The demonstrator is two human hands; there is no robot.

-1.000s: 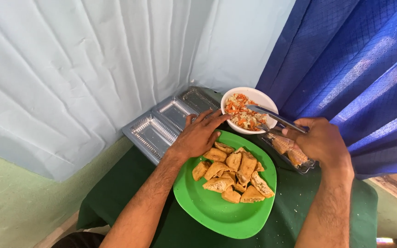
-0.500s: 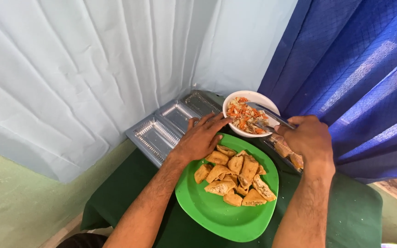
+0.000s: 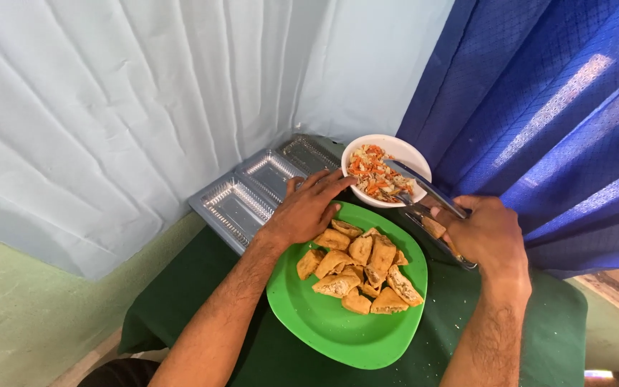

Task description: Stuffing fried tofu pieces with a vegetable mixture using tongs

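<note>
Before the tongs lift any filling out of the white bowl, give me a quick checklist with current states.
1. Right hand gripping metal tongs: ok.
2. Tong tips in the shredded filling: ok.
3. Left hand steadying the white bowl at its rim: ok.
4. Fried pieces piled on the green plate, bare room at its near side: ok.
5. Filling actually clamped between the tong tips: cannot tell.
6. Foil trays out of the tongs' way: ok.

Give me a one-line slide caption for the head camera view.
Right hand dips metal tongs into white salad bowl; left hand steadies it.
</note>
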